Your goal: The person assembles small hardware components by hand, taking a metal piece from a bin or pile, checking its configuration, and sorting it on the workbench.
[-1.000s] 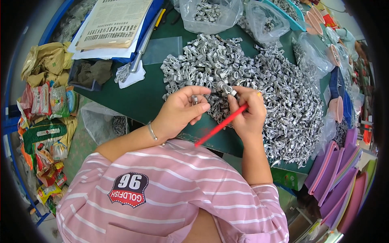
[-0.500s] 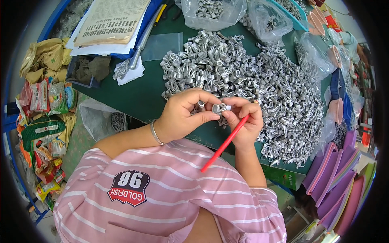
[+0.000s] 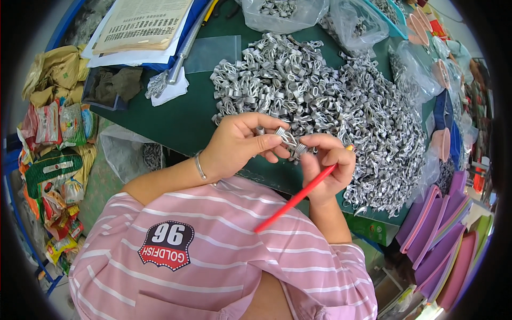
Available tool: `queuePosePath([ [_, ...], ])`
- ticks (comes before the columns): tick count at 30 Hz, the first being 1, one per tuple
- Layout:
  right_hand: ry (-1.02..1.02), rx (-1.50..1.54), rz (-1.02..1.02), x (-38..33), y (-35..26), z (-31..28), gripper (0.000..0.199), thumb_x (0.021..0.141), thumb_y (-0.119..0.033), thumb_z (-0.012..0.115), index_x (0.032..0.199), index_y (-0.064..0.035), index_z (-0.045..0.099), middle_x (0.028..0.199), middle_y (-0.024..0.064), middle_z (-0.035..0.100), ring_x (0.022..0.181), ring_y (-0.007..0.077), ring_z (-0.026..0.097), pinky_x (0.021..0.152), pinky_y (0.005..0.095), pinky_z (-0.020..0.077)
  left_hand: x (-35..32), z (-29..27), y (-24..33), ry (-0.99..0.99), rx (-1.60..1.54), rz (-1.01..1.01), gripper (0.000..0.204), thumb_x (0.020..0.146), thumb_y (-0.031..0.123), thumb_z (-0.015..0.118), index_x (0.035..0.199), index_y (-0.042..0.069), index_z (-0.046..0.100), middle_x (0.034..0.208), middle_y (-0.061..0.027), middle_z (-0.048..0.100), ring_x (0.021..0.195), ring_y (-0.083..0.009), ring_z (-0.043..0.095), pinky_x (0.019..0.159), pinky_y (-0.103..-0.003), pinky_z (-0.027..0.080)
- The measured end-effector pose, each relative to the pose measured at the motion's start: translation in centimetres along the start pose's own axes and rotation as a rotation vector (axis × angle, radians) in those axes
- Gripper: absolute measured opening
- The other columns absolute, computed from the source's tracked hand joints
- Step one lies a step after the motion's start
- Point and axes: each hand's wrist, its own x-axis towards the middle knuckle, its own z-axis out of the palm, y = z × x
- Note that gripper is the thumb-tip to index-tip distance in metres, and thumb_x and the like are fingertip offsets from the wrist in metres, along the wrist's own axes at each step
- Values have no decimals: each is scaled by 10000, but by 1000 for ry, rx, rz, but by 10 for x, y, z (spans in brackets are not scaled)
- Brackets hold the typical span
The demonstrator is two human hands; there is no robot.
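My left hand point(image 3: 237, 143) is closed on a small silver metal loop piece point(image 3: 288, 139) with a ribbed, coil-like end. Another such piece shows between its fingers. Thumb and forefinger of my right hand point(image 3: 329, 169) pinch the ribbed end of the same loop piece. That hand also grips a long, thin red rod point(image 3: 294, 200), like a tool handle, slanting down toward my shirt; a yellow tip shows above the fingers. Just beyond both hands spreads a large pile of similar metal pieces point(image 3: 368, 128) on the green table point(image 3: 144, 125).
Clear plastic bags point(image 3: 285, 24) of metal pieces stand behind the pile. At far left are papers point(image 3: 140, 26), a metal rod-like tool point(image 3: 184, 56) and a box point(image 3: 113, 88) of grey lumps. Purple foam sheets point(image 3: 432, 240) stand at right; colourful packages point(image 3: 53, 176) line the left.
The loop piece has turned between my hands, its ribbed ends now tilted. My right hand has shifted slightly right and down, and the red rod's lower end has moved left and down.
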Motion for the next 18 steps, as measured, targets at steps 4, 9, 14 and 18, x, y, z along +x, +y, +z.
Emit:
queuePosePath([
  [4,80,-407,183,10,13,-10,238,731,91,581,686,-40,387,802,131,622,673,183,547,616,284,438,-3,-3,-1,-23,109,112,211,845,17,533,1049,-36,551,865,-144,619,768,-214,643,634,-269,533],
  [9,-261,-834,-23,30,24,-8,231,651,-34,678,719,-75,462,822,55,613,772,260,535,660,375,361,-2,-3,5,64,-319,-70,157,893,98,446,988,-6,514,865,-143,601,711,-216,639,564,-267,524],
  [14,-307,-968,-58,34,28,-2,257,632,-48,699,731,-86,465,788,36,582,769,248,532,671,375,359,0,-15,4,116,-347,-86,102,893,117,454,917,27,497,722,-60,528,504,-100,491,385,-202,351],
  [18,-277,-847,-100,29,20,-2,288,635,0,704,697,-77,434,777,55,581,698,220,543,638,342,394,-1,-14,0,155,92,-80,190,827,44,574,1006,18,517,758,-25,532,520,-48,470,396,-164,332],
])
